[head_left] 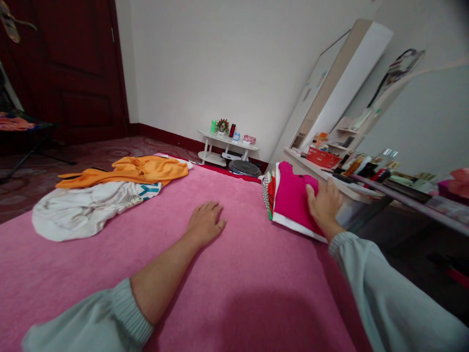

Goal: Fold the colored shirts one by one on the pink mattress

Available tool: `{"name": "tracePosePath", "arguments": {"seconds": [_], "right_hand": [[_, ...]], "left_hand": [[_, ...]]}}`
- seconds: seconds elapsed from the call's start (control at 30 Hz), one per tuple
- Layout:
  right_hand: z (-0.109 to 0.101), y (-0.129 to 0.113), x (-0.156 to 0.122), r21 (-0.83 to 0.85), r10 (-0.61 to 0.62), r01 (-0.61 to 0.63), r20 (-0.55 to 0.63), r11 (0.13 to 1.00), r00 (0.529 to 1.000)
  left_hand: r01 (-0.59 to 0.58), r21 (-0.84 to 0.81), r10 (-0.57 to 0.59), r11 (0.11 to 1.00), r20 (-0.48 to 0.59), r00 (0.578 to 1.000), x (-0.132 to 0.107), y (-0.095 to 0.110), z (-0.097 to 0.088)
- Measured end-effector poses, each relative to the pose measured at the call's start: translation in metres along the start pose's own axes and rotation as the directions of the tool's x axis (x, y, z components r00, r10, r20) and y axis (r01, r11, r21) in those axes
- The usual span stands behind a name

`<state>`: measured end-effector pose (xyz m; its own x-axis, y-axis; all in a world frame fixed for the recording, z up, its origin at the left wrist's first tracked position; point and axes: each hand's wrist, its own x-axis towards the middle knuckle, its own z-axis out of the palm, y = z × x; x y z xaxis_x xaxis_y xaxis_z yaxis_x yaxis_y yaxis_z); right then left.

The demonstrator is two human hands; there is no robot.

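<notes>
My left hand lies flat on the pink bedspread, fingers stretched out and nothing in it. At the bed's right edge my right hand is open, its spread fingers at the side of a folded magenta garment. That garment tops a stack with a white folded piece under it and red and patterned cloth showing at its left side. On the left part of the bed lie a crumpled orange garment and a white garment with teal lettering, partly overlapping.
Right of the bed stands a dressing table with a red basket, bottles and a mirror. A small white shelf table stands by the far wall. A dark red door and a folding stool are at the left.
</notes>
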<state>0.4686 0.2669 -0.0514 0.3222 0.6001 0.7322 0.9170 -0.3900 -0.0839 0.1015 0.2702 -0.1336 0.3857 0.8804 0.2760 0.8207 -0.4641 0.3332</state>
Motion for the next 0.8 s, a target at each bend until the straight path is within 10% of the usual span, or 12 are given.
{"name": "tracePosePath", "arguments": {"seconds": [0.2, 0.33, 0.47, 0.57, 0.8], "right_hand": [[0.028, -0.009, -0.017, 0.079, -0.109, 0.082, 0.448, 0.993, 0.887], [0.033, -0.004, -0.010, 0.103, -0.104, 0.059, 0.522, 0.993, 0.847], [0.011, 0.008, -0.016, 0.175, -0.142, 0.076, 0.405, 0.982, 0.903], [-0.008, 0.028, -0.033, 0.073, 0.128, -0.143, 0.180, 0.987, 0.975], [-0.017, 0.066, -0.054, -0.039, 0.395, -0.405, 0.321, 0.913, 0.861]], "left_hand": [[0.002, 0.006, -0.002, 1.000, 0.000, 1.000, -0.001, 0.001, -0.001], [0.001, 0.001, -0.001, 1.000, -0.003, 1.000, -0.002, 0.001, -0.002], [0.001, -0.017, -0.001, 1.000, -0.002, 1.000, -0.002, 0.000, -0.003], [0.002, -0.035, -0.002, 0.999, -0.014, 1.000, -0.002, 0.000, -0.003], [0.000, -0.058, -0.001, 0.998, -0.017, 1.000, -0.002, -0.001, -0.002]]}}
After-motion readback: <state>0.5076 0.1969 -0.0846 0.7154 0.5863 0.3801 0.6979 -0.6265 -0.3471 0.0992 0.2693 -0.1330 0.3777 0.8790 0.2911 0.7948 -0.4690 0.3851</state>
